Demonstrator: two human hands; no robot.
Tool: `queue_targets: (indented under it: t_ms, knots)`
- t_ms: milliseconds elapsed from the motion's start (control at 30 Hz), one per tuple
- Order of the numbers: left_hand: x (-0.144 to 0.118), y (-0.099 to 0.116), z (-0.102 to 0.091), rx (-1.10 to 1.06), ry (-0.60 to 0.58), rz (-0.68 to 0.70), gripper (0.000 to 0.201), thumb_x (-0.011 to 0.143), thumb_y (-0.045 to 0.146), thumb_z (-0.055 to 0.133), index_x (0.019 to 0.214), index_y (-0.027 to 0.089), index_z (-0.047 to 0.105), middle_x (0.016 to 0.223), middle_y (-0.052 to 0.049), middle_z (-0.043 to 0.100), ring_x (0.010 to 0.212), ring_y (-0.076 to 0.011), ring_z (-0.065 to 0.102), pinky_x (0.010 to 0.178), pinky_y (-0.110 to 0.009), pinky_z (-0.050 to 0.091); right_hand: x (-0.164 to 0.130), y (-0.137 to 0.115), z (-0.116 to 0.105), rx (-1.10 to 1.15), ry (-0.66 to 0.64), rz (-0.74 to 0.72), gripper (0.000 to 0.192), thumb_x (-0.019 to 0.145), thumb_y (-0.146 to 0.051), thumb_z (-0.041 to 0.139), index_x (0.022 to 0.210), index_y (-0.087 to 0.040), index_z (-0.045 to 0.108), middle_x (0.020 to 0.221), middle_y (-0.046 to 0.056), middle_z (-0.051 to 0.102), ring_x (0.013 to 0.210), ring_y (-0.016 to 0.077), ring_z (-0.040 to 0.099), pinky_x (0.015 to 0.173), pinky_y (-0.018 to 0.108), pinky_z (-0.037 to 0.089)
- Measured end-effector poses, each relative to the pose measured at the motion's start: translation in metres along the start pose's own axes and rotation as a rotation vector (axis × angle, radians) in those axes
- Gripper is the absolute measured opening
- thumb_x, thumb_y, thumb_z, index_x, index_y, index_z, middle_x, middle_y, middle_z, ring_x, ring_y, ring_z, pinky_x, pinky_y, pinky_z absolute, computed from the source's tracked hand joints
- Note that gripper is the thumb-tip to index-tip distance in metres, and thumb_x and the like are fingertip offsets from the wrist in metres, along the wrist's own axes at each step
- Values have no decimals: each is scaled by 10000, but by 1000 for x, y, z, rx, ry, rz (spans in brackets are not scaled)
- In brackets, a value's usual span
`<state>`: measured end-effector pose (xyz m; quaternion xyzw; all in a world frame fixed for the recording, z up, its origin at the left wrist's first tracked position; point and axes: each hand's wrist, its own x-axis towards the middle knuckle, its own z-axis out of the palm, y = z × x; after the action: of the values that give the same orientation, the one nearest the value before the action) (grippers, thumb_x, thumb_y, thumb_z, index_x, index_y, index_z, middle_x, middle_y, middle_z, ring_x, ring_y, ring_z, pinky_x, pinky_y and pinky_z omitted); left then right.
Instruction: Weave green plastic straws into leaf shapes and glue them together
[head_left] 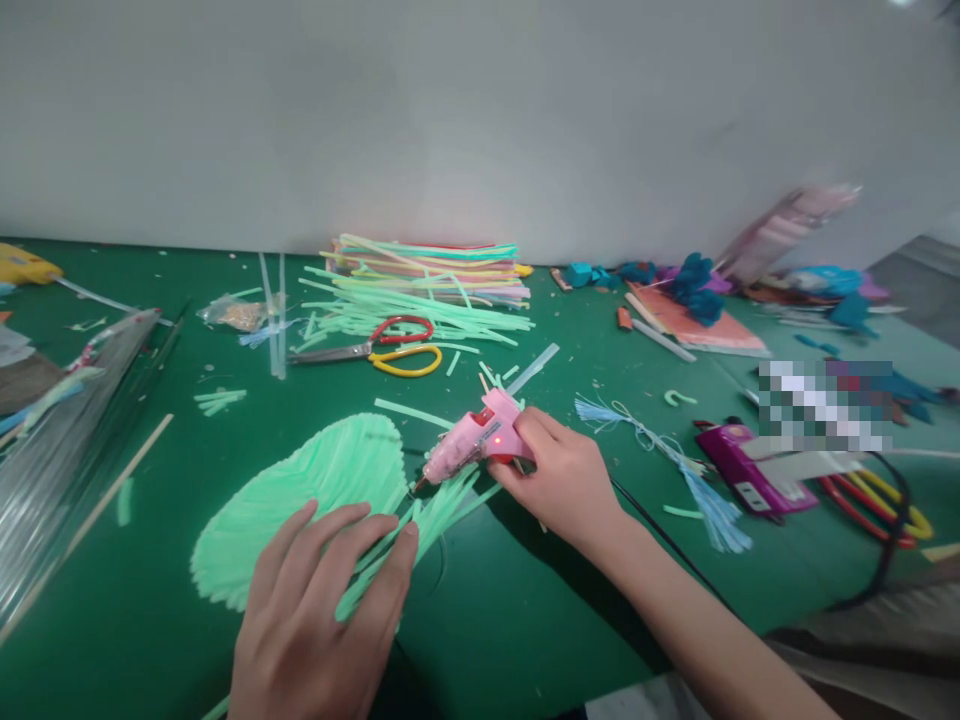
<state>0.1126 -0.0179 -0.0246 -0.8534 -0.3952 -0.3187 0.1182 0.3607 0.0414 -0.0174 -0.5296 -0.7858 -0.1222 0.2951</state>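
Right hand (pixel 562 480) clenched round pink glue gun (pixel 476 440); left hand (pixel 322 610) spread flat on green leaf (pixel 300 500)

The left hand (pixel 319 610) is cut off at the wrist by the bottom edge, and its palm hides the stem end of the green straw leaf (pixel 300 500). A pixelated block (pixel 825 405) masks something on the worktop (pixel 525 620) (contents unreadable), while the pink package (pixel 787 225) leaning behind is blurred.

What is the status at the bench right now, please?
Right hand gripping glue gun. Left hand flat on green leaf. Scissors lie beyond, apart.
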Motion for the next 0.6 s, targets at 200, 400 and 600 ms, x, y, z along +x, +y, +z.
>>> queue_targets:
  t_ms: [200, 400, 600]
  knots:
    - [0, -1, -1, -4, 1, -3, 281, 811, 116, 662, 1066, 223, 711, 996, -66, 694, 1001, -265, 607, 1015, -518, 386, 0, -1, 0, 9, 0, -2, 70, 788, -219, 579, 739, -176, 552, 667, 4, 573, 559, 131, 500, 507, 249, 372]
    - [-1, -2, -1, 0, -4, -5, 295, 817, 125, 652, 1090, 224, 706, 1001, -69, 696, 1009, -275, 612, 1016, -528, 385, 0, -2, 2, 11, 14, -10, 64, 789, -202, 575, 735, -172, 556, 660, 2, 569, 558, 131, 500, 507, 251, 372]
    - [-1, 0, -1, -9, -4, -10, 313, 811, 110, 653, 1100, 220, 704, 1003, -69, 696, 1020, -275, 607, 1027, -532, 379, 0, -2, 1, 31, 5, 4, 77, 793, -220, 578, 738, -177, 546, 671, 3, 571, 562, 131, 496, 514, 252, 379]
